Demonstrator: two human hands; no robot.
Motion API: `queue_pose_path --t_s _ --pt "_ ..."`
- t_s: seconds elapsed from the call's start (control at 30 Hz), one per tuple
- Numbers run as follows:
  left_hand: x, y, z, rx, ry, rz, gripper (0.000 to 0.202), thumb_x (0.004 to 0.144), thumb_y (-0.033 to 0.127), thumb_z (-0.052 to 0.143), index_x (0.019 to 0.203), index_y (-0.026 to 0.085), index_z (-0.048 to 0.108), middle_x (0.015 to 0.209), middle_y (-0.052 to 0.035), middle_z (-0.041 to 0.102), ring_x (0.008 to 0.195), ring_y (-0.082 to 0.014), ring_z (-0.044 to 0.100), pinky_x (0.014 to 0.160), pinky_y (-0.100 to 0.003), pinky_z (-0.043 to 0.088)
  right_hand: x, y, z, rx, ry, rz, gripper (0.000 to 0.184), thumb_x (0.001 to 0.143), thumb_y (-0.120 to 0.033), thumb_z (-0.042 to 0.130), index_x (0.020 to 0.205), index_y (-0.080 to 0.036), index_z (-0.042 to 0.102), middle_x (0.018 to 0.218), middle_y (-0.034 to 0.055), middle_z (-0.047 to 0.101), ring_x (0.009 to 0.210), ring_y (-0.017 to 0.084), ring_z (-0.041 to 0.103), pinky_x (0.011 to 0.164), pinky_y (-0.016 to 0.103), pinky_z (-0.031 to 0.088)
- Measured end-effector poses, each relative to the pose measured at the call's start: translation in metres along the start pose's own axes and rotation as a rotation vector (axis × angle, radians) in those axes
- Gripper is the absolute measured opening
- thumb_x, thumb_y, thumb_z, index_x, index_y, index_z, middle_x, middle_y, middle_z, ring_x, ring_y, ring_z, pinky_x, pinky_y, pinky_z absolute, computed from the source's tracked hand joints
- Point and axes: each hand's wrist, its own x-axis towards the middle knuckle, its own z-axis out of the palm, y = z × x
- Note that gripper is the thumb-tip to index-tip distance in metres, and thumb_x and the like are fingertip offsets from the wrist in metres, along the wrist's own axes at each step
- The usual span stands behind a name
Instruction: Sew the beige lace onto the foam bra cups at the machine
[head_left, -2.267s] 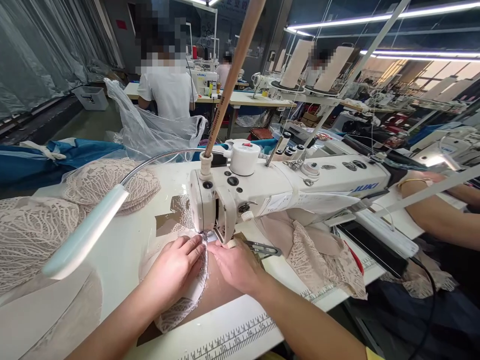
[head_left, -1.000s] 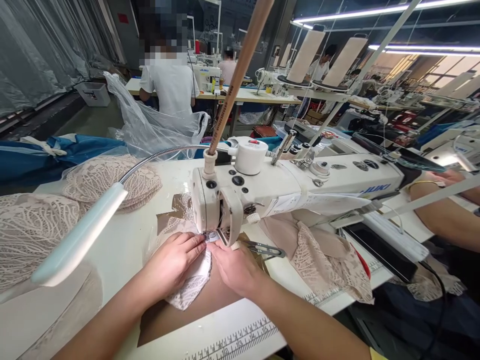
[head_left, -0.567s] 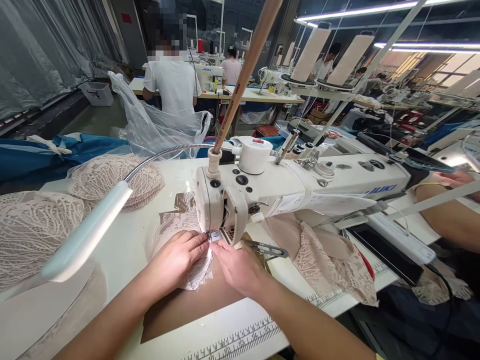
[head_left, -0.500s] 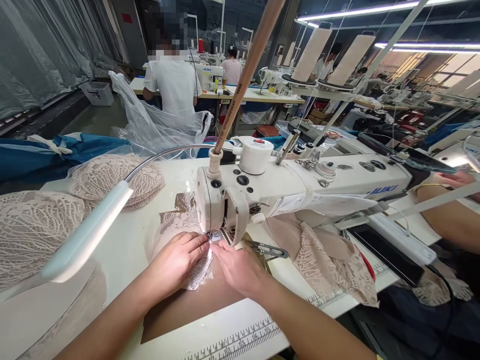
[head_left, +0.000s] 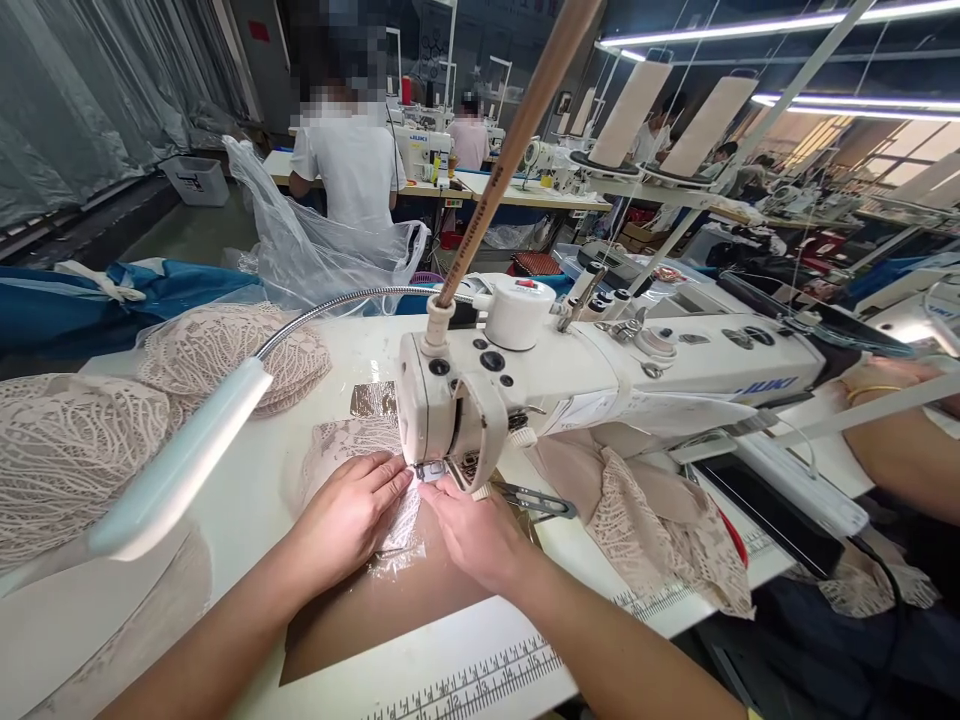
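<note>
A strip of pale beige lace fabric (head_left: pixel 401 522) lies under the presser foot (head_left: pixel 430 470) of the white sewing machine (head_left: pixel 517 375). My left hand (head_left: pixel 358 510) is closed on the lace from the left, its fingertips close to the foot. On the other side my right hand (head_left: pixel 476 525) pinches the fabric edge just in front of the foot, with the other fingers curled. Part of the lace reaches out behind my left hand, and the needle is hard to make out. Beside my right hand lies a pair of grey thread snips (head_left: pixel 534 498), partly hidden.
Stacked lace cups (head_left: pixel 232 350) lie at the left, below a lit lamp (head_left: pixel 180 460) on a bent neck. More lace pieces (head_left: pixel 660 520) and a black phone-like slab (head_left: pixel 765 510) lie right. A brown sheet (head_left: pixel 382 620) covers the table front. Co-workers sit beyond.
The lace strip has slid away from me under the foot, so less of it shows between my hands. Both hands stay close to the foot. The view has shifted slightly.
</note>
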Motion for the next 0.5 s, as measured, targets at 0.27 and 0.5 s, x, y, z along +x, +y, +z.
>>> queue_pose_path --t_s 0.27,0.5 --pt "-0.01 0.022 -0.015 -0.114 -0.09 -0.081 0.024 0.093 0.017 0.041 0.102 0.013 0.063 0.115 -0.0146 0.062 0.101 -0.0264 0.056 0.088 -0.042 0.05 0.0 0.0 0.0 0.018 0.041 0.141 0.032 0.091 -0.013 0.04 0.112 -0.017 0.064 0.095 0.0092 0.066 0.086 0.021 0.059 0.075 0.03 0.043" --pt "-0.018 0.052 -0.049 -0.382 -0.417 -0.19 0.013 0.085 0.013 0.046 0.081 0.021 0.056 0.09 -0.0036 0.062 0.074 -0.0167 0.06 0.063 -0.025 0.049 -0.005 -0.002 -0.006 0.013 -0.038 -0.011 0.024 0.085 -0.009 0.046 0.099 -0.02 0.063 0.093 0.003 0.063 0.083 0.017 0.054 0.068 0.027 0.037"
